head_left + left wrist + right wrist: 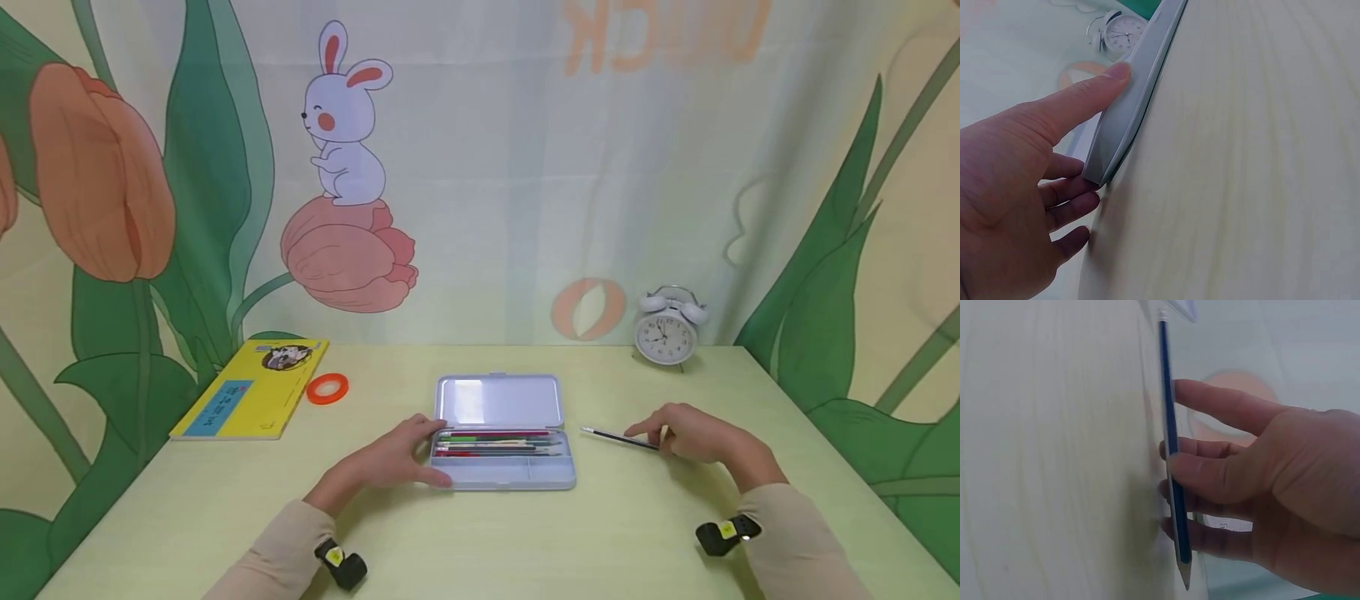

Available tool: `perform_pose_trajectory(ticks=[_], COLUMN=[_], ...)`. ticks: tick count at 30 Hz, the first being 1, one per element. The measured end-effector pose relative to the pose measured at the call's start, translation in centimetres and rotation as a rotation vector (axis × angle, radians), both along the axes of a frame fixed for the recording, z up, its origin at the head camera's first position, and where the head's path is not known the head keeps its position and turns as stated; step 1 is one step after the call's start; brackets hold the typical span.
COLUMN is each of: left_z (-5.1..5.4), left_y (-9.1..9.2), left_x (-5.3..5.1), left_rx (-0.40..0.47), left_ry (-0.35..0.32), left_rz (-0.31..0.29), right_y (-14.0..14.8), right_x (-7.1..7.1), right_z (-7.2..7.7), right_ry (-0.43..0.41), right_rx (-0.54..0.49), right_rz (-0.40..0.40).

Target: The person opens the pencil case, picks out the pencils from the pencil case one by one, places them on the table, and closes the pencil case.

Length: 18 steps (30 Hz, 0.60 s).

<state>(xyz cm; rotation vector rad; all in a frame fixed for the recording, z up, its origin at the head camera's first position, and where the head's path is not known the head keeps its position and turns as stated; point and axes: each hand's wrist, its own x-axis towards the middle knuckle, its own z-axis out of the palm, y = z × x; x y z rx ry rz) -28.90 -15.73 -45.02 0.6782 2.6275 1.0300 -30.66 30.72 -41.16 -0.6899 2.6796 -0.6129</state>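
An open pale pencil case [483, 476] lies on the table with its lid folded back, and several pencils [498, 444] fill its rear compartment. My left hand [393, 457] holds the case by its left end. In the left wrist view the thumb presses the front wall of the case [1138, 87], while the other fingers sit around the left end. To the right of the case, my right hand [697, 433] pinches a dark blue pencil [1168, 406] between thumb and fingers. Its white eraser end points toward the case and its sharpened tip points away.
A yellow book [262, 392] lies at the back left, with an orange tape roll [315, 396] beside it. At the back right stands a white twin-bell alarm clock [666, 337]. A printed curtain [480, 208] hangs behind the table.
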Motion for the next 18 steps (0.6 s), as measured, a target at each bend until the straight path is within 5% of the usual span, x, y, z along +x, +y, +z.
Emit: perform_pose_trajectory(ticks=[18], left_z=[-0.32], left_y=[-0.19], left_x=[-0.09], left_rx=[0.005], left_ry=[0.017], left_rz=[-0.015], right_y=[-0.06], right_x=[-0.46], right_z=[-0.68], right_ry=[0.177], right_rx=[0.099], right_rz=[-0.028])
